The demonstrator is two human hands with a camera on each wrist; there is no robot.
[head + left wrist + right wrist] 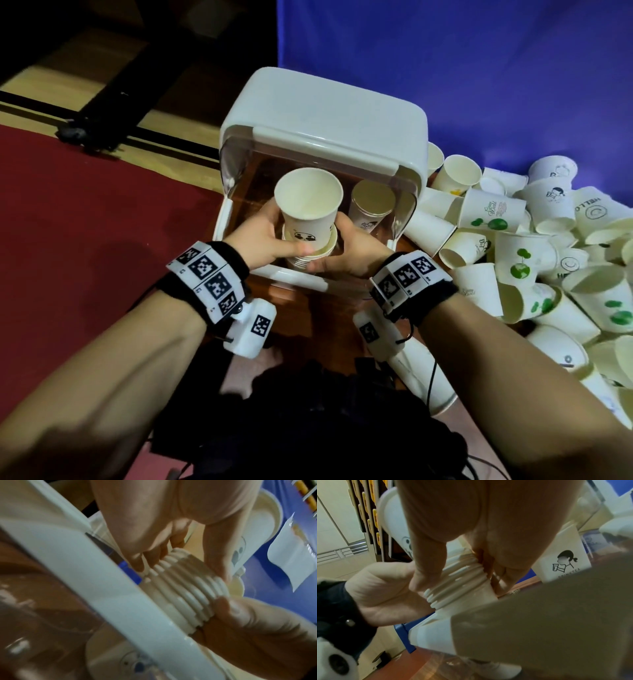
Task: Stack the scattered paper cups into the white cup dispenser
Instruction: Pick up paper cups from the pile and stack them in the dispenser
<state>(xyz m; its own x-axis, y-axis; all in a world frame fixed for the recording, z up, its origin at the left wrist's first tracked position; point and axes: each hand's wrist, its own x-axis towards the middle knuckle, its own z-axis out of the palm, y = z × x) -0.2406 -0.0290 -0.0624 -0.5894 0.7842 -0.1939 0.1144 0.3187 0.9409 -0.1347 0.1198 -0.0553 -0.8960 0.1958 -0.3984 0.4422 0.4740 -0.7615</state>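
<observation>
White cup dispenser (322, 113): smooth plastic box with rounded corners, a clear curved flap raised at the front, the inside brown-tinted behind it. Standing on a brown wooden surface (294, 305), beside a red carpet (85, 212) and in front of a blue cloth backdrop (479, 68).

Stack of paper cups (310, 255) upright in the left front opening of the dispenser: thin matte white paper, many rolled rims lying close together like ribs, seen clearly in both wrist views (185, 588) (458, 577). Top cup (308, 205) conical, open mouth up, cream inside, small black print on the wall; seated only partly in the stack, standing high above the other rims. Second stack (371, 205) in the right opening, with a printed figure.

Left hand (263, 240) curled round the stack from the left, thumb in front on the rims, fingers behind. Right hand (352, 250) curled round it from the right, thumb low on the rims. Both wrists bent inward, forearms meeting in a V.

Pile of scattered paper cups (534, 246) at the right of the dispenser, lying on their sides and tilted, some with green prints, some with black drawings.
</observation>
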